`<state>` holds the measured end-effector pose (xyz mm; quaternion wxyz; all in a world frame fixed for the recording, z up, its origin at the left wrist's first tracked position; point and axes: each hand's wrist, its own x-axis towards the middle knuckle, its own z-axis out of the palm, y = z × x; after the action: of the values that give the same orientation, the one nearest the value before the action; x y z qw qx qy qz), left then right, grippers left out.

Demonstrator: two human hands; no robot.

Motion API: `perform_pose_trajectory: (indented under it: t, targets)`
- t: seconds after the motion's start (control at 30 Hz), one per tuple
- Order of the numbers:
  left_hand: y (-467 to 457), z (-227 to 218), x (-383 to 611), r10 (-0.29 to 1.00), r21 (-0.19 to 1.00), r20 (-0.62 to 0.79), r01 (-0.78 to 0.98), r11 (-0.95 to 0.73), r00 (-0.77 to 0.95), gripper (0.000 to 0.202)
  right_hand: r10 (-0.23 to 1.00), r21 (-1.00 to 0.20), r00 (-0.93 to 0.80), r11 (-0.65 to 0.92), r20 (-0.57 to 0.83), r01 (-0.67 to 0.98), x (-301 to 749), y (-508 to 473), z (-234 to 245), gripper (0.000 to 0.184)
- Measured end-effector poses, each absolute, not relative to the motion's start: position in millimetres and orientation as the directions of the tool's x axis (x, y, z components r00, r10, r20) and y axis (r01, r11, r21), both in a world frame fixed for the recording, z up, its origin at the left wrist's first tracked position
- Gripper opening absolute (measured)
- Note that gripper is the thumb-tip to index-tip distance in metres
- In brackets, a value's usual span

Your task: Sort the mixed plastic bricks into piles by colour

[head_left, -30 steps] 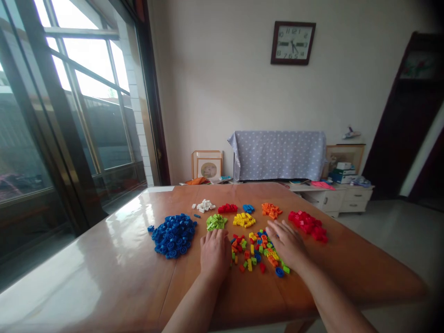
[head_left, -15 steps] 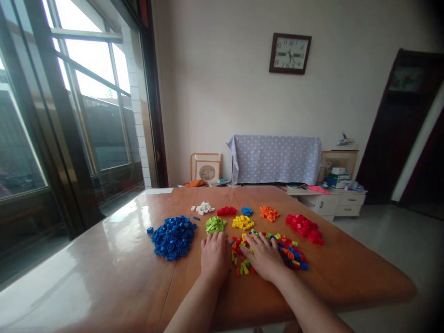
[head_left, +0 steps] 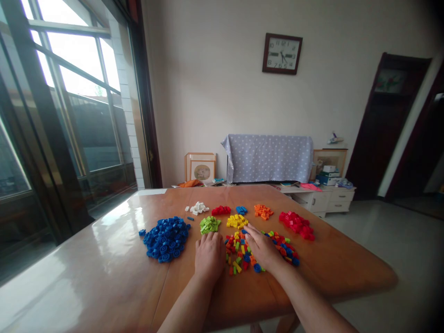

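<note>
My left hand (head_left: 209, 254) rests on the table just in front of a lime-green pile of toy building bricks (head_left: 210, 224). Its fingers are curled down and together; whatever lies under them is hidden. My right hand (head_left: 262, 247) reaches over a mixed pile of coloured bricks (head_left: 239, 253), fingers stretched out. A small blue brick (head_left: 244, 231) lies at its fingertips, and I cannot see any grip on it. Just beyond is a yellow brick pile (head_left: 237, 221). Part of the mixed pile is covered by the right hand.
A large blue pile (head_left: 167, 239) spreads at left. Farther back are white (head_left: 199, 208), red (head_left: 221, 210), small blue (head_left: 241, 210) and orange (head_left: 263, 212) piles. Larger red pieces (head_left: 297, 225) lie at right. The wooden table (head_left: 114, 277) has a right edge (head_left: 393, 280).
My right hand has turned, its fingers drawing together from a spread pose, uncovering more mixed bricks. My left hand stays before the green pile. The whole view has shifted slightly.
</note>
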<state>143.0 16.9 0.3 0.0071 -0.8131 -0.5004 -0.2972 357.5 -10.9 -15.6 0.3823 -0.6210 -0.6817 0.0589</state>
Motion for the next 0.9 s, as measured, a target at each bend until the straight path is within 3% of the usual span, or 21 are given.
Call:
perform_pose_trajectory:
  t: [0.13, 0.23, 0.33, 0.47, 0.53, 0.73, 0.9]
  targets:
    - [18, -2, 143, 0.801, 0.286, 0.504, 0.812, -0.508, 0.324, 0.025, 0.883, -0.547, 0.027, 0.267, 0.469, 0.794, 360, -15, -17, 0.050]
    - [19, -3, 143, 0.802, 0.289, 0.506, 0.814, -0.504, 0.317, 0.025, 0.823, -0.541, 0.088, 0.283, 0.561, 0.792, 367, -24, -14, 0.047]
    - [19, -2, 143, 0.804, 0.294, 0.506, 0.813, -0.502, 0.314, 0.025, 0.721, -0.598, 0.284, 0.222, 0.633, 0.770, 390, -38, -15, 0.043]
    - [18, 0, 142, 0.784, 0.286, 0.521, 0.796, -0.533, 0.337, 0.025, 0.631, -0.718, 0.570, -0.027, 0.527, 0.695, 433, -59, -28, 0.046]
    - [16, 0, 142, 0.765, 0.277, 0.539, 0.784, -0.556, 0.352, 0.025, 0.687, -0.673, 0.553, -0.125, 0.471, 0.729, 445, -67, -36, 0.050]
    - [9, 5, 144, 0.729, 0.229, 0.558, 0.771, -0.594, 0.396, 0.025, 0.910, -0.346, 0.336, -0.243, 0.243, 0.906, 430, -69, -42, 0.055]
    - [4, 8, 146, 0.728, 0.174, 0.541, 0.790, -0.587, 0.422, 0.025, 0.945, -0.312, 0.289, -0.231, 0.153, 0.921, 410, -59, -31, 0.055]
